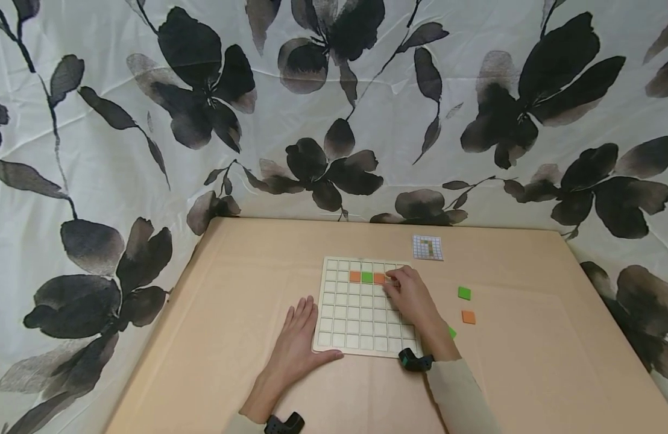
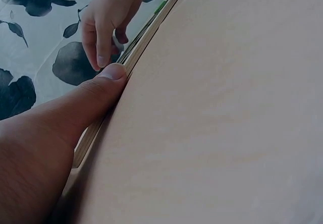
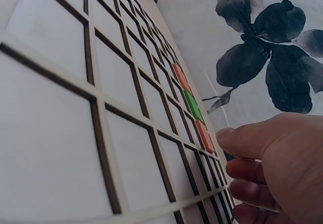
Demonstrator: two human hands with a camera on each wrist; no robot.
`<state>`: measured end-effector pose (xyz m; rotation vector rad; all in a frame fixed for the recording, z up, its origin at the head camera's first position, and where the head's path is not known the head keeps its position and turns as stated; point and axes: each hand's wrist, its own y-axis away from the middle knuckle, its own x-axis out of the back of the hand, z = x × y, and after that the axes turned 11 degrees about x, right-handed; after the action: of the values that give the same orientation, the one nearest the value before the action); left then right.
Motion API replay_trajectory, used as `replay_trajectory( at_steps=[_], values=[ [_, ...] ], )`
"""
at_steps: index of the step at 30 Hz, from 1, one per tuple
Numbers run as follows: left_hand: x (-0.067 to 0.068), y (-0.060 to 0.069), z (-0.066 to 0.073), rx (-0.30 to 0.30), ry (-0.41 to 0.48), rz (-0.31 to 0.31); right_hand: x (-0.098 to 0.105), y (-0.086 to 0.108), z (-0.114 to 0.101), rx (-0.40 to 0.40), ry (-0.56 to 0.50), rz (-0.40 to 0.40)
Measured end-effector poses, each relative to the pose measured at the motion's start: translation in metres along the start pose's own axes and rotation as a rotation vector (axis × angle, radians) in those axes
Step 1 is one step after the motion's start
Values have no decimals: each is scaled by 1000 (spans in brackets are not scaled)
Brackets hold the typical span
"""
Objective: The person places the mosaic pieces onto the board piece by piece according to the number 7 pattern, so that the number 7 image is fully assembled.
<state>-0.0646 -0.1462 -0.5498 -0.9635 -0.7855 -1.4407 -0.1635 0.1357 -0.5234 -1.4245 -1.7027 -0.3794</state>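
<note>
A pale gridded board (image 1: 330,348) lies on the table, with an orange tile (image 1: 355,276), a green tile (image 1: 367,277) and another orange tile (image 1: 379,278) side by side in one row near its far edge. My right hand (image 1: 412,295) hovers over the far right part of the board, its fingertips beside the right orange tile. In the right wrist view the thumb and bent fingers stand apart, and no tile shows between them. My left hand (image 1: 296,343) lies spread along the board's left edge; its thumb (image 2: 113,72) touches the near left corner.
A small printed pattern card (image 1: 428,248) lies beyond the board's far right corner. To the right are a loose green tile (image 1: 464,293) and a loose orange tile (image 1: 468,317). Another green tile (image 1: 452,332) is partly hidden by my right forearm. A floral cloth (image 1: 312,120) hangs behind the table.
</note>
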Motion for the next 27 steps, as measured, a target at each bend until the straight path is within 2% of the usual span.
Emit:
replay_trajectory(
  at_steps=[5, 18, 27],
  values=[
    [2, 0, 1, 11, -2, -25, 6, 5, 2, -28, -4, 6],
    [5, -3, 0, 7, 2, -31, 19, 14, 8, -101, 62, 18],
    [5, -4, 0, 2, -5, -26, 32, 19, 14, -145, 71, 25]
  ],
)
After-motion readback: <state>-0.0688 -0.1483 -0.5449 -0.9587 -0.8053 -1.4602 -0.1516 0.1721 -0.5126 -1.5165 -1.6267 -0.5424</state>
